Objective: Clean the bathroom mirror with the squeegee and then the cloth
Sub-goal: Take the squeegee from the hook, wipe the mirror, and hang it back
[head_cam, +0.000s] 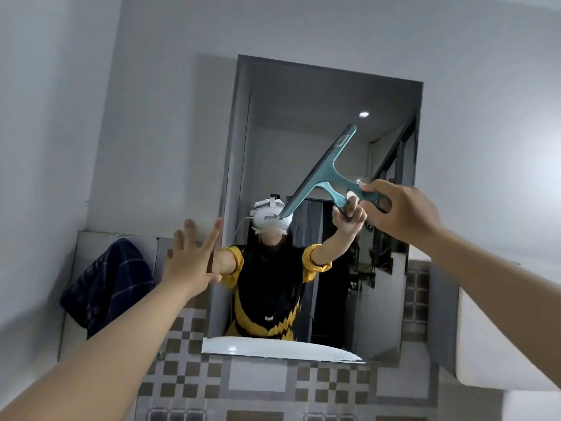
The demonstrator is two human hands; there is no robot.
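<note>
Pinching the teal handle near its end, your right hand (pixel 400 214) is closed on the squeegee (pixel 328 174), which leaves the whole blade free to lie slanted against the mirror (pixel 303 95) around mid-height, probably so one pull sweeps a wide band. Your left hand (pixel 191 256) is spread open and empty, fingers at the mirror's left edge, likely for balance. A dark checked cloth (pixel 106 284) hangs left of the mirror, within reach for the next stage.

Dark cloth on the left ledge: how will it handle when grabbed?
Probably floppy: the cloth drapes in folds over the ledge. Likely light, being thin fabric. It may slide off when tugged, since it hangs loose.
</note>
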